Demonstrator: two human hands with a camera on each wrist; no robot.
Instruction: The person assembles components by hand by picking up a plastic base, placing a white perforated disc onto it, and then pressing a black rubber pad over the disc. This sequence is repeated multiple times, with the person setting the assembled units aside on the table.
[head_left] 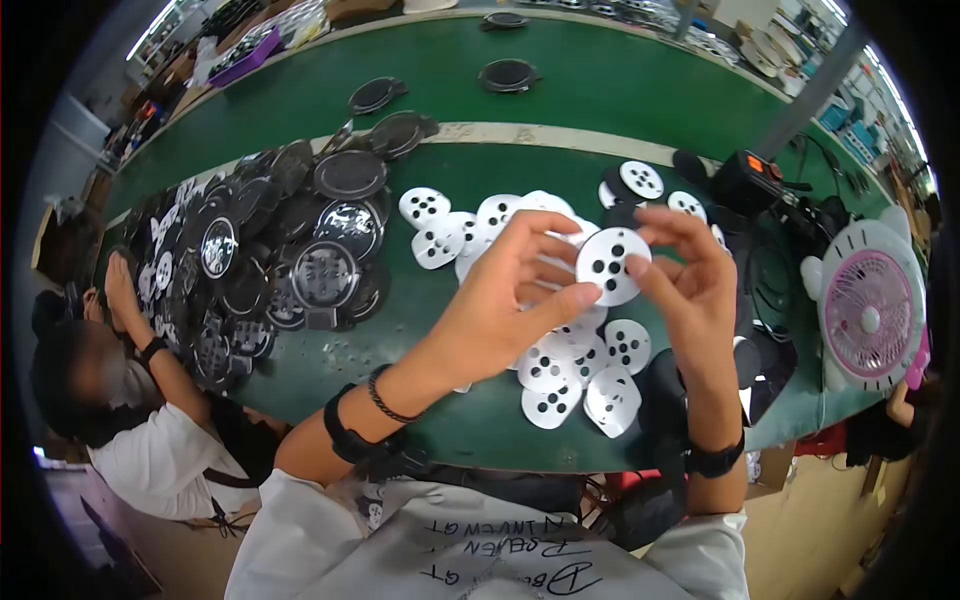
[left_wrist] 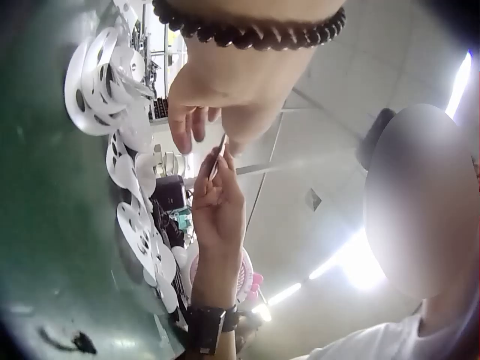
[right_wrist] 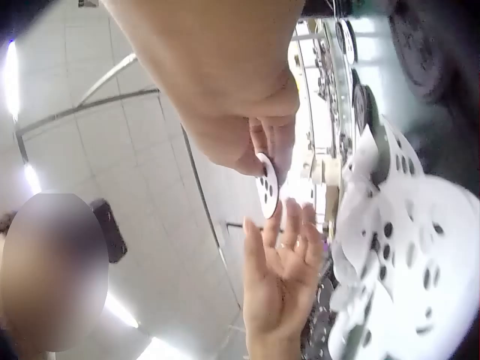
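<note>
A white round disc with several dark holes (head_left: 603,246) is held up over the table between the two hands. My right hand (head_left: 692,275) pinches it by its right edge, between thumb and fingers. My left hand (head_left: 505,290) is at the disc's other side, fingers spread and thumb tip right at its lower left edge. In the right wrist view the disc (right_wrist: 269,202) hangs from the right hand's fingers, with the left hand (right_wrist: 281,277) loosely open below it. Under the hands lies a loose pile of similar white discs (head_left: 546,368).
Black round parts (head_left: 327,273) are heaped on the left of the green table (head_left: 400,400). A pink and white fan (head_left: 872,315) and a black box-shaped device (head_left: 748,180) stand at the right. Another person (head_left: 170,430) sits at the left with an arm over the table.
</note>
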